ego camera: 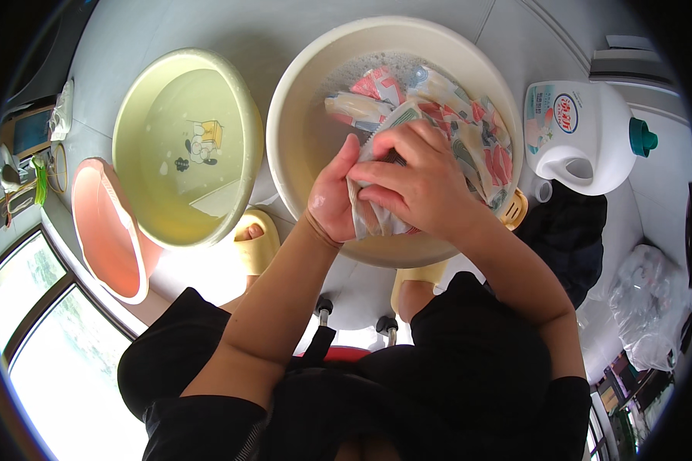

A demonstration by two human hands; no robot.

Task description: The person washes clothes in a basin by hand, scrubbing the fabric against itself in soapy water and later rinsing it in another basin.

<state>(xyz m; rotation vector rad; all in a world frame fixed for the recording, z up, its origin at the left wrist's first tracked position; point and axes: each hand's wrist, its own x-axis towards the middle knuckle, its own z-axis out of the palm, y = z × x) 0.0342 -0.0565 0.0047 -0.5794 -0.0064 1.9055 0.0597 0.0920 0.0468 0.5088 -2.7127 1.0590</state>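
Note:
A large cream plastic basin (308, 75) holds sudsy water and a patterned cloth (467, 127) with red, blue and green prints. Over the basin's near part, a bunched portion of this cloth lies between my two hands. My left hand (334, 199) is under and beside it, palm up, with the thumb raised. From the right, my right hand (418, 178) grips the cloth with bent fingers. The fingers of my left hand are mostly hidden behind the cloth. Foam floats at the basin's far side.
A yellow-green basin (245, 109) with water stands on the left, beside a pink basin (109, 225). On the right are a white detergent jug (588, 132) with a green cap, dark fabric (571, 236) and a clear plastic bag (649, 305). My slippered feet are close to the basins.

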